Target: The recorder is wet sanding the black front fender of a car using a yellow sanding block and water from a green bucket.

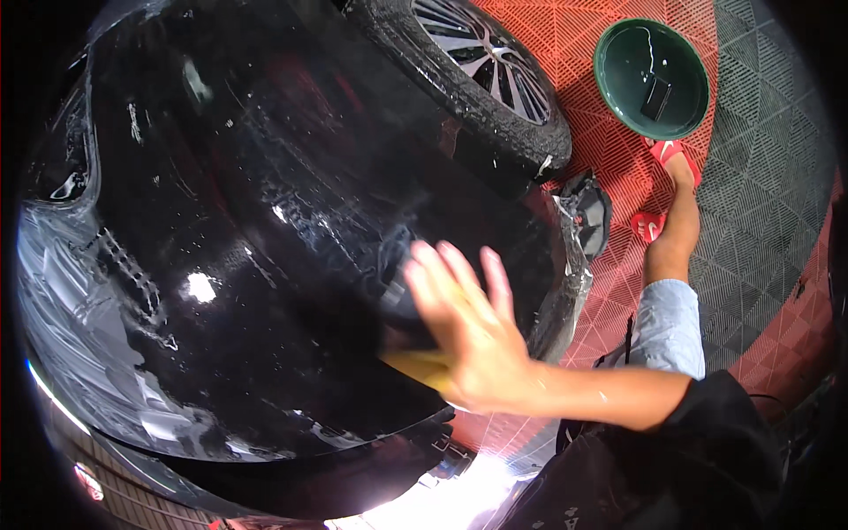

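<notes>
— While the car's wet black body panel point(247, 247) fills everything left of it, what is the right hand point(468, 331) doing?

— It lies flat on the panel, fingers spread and straight, pressing a yellow squeegee point(422, 367) that peeks out under the palm.

— And beyond the hand?

— Up and to its right, a tyre and wheel point(486, 62); farther right, a green basin point(652, 78) on red floor tiles point(609, 159). No left hand shows.

Glossy wet black car panel point(265, 221), rough rubber tyre point(459, 97), ribbed plastic floor tiles point(609, 150)
</notes>
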Demonstrator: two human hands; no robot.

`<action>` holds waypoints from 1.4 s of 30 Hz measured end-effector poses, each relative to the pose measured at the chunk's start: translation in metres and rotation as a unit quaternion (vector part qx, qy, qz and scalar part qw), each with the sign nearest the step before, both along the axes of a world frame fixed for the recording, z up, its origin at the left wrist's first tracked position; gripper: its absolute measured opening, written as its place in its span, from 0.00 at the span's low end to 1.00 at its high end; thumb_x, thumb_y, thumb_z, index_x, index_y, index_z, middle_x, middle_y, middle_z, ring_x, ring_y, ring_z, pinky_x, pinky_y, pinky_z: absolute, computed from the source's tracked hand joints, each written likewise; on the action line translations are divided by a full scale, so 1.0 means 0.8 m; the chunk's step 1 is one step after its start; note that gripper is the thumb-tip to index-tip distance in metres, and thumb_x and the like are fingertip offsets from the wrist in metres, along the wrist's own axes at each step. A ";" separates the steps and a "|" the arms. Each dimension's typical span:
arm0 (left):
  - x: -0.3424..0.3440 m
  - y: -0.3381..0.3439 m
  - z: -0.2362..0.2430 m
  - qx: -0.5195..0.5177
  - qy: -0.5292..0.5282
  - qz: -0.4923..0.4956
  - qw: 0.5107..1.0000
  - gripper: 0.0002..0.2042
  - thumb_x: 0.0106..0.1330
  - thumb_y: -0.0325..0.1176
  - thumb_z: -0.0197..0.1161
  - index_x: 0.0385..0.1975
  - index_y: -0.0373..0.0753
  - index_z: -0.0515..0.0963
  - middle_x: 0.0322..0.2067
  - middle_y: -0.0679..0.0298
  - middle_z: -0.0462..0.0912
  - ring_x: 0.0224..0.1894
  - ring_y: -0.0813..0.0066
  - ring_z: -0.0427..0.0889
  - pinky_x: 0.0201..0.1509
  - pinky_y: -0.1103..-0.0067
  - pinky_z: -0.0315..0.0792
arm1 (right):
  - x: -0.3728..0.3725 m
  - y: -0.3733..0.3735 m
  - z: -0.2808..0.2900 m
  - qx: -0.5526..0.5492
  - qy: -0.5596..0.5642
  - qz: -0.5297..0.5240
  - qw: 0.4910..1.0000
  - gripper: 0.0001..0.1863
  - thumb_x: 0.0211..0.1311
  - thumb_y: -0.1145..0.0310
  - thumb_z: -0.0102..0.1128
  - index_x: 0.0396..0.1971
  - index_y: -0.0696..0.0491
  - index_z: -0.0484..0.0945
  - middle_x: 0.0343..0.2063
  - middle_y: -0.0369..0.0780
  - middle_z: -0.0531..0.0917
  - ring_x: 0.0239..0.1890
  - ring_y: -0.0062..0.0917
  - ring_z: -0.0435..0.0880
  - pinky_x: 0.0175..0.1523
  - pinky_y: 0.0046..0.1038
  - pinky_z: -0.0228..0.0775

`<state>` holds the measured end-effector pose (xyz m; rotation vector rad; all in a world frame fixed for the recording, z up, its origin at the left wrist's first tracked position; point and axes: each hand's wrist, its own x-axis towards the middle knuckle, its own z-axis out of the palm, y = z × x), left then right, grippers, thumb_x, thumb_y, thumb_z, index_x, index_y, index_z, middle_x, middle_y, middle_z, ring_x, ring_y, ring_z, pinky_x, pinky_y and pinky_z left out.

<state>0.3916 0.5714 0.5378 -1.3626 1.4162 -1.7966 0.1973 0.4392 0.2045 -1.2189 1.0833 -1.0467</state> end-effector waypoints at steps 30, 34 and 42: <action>-0.015 -0.059 -0.054 -0.146 0.399 -0.077 0.902 0.27 0.79 0.50 0.37 0.64 0.34 0.65 0.59 0.51 0.69 0.60 0.57 0.71 0.63 0.63 0.68 | -0.003 -0.074 0.016 -0.052 -0.024 0.069 0.996 0.47 0.62 0.48 0.63 0.69 0.68 0.57 0.70 0.60 0.58 0.74 0.52 0.57 0.74 0.55 0.44; -0.019 -0.070 -0.070 -0.158 0.420 -0.075 0.891 0.27 0.79 0.50 0.36 0.65 0.34 0.64 0.60 0.50 0.68 0.61 0.56 0.70 0.64 0.62 0.67 | 0.041 -0.271 0.007 -0.224 -0.015 -0.054 0.973 0.36 0.59 0.67 0.59 0.66 0.66 0.62 0.69 0.61 0.60 0.71 0.57 0.58 0.75 0.51 0.45; -0.024 -0.078 -0.062 -0.188 0.418 -0.068 0.886 0.28 0.79 0.50 0.35 0.66 0.32 0.63 0.63 0.48 0.66 0.64 0.54 0.68 0.67 0.61 0.65 | -0.006 -0.142 0.024 -0.080 -0.032 0.105 0.991 0.43 0.63 0.57 0.61 0.70 0.66 0.56 0.71 0.58 0.58 0.75 0.52 0.54 0.75 0.56 0.41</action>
